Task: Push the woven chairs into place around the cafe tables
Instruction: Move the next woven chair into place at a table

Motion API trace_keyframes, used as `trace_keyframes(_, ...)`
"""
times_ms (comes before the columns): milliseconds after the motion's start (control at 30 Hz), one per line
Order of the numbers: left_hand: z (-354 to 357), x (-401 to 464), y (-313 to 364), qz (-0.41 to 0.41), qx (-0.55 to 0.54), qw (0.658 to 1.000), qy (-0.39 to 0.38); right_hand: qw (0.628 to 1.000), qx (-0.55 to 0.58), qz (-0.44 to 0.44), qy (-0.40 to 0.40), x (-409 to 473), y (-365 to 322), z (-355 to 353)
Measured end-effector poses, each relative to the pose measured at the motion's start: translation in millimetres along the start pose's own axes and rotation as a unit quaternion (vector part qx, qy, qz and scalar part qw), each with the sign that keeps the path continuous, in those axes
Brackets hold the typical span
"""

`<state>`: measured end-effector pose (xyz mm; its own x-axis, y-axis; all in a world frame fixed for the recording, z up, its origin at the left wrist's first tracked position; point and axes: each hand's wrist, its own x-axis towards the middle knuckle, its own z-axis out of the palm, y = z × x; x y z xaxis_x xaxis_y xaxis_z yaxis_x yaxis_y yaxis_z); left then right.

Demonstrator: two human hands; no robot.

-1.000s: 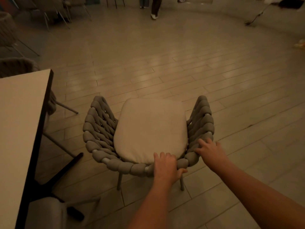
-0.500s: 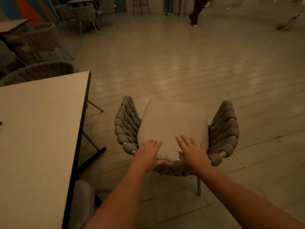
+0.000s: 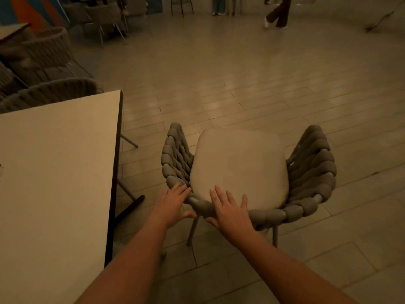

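A grey woven chair (image 3: 313, 172) with a pale seat cushion (image 3: 238, 167) stands on the plank floor just right of a cafe table (image 3: 54, 172), its back rim toward me. My left hand (image 3: 171, 205) lies over the left end of that rim, fingers stretched on top and thumb against the outer side. My right hand (image 3: 230, 211) rests on the rim beside it, fingers spread straight toward the cushion, thumb below the rim. The two hands are about a hand's width apart.
The table's dark foot (image 3: 131, 207) reaches toward the chair's left legs. Another woven chair (image 3: 50, 93) is tucked at the table's far side, with more chairs (image 3: 43, 47) beyond. A person (image 3: 278, 12) walks at the far end of the floor.
Both hands have slid left along the chair's back rim and come closer together. The chair's back has swung round a little, and more of the table shows on the left.
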<state>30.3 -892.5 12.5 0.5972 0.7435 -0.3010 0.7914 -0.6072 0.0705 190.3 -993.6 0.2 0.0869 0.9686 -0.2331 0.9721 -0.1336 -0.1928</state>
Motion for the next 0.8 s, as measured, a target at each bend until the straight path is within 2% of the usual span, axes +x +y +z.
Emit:
trace_keyframes(133, 0.6, 10.8, -8.2, 0.021, 0.008, 1.0, -0.004, 1.0, -0.003, 0.009, -0.023, 4.4, -3.9, 15.1)
trace_keyframes(500, 1.4, 36.9, -27.5, 0.068, 0.042, 0.997, -0.008, 1.0, 0.0, 0.022, -0.007, 15.2, -5.6, 14.9)
trace_keyframes(800, 6.4, 37.4, -30.2, 0.05, 0.074, 0.996, 0.013, 0.999, -0.009, 0.03, 0.009, 11.5, -11.2, 12.0)
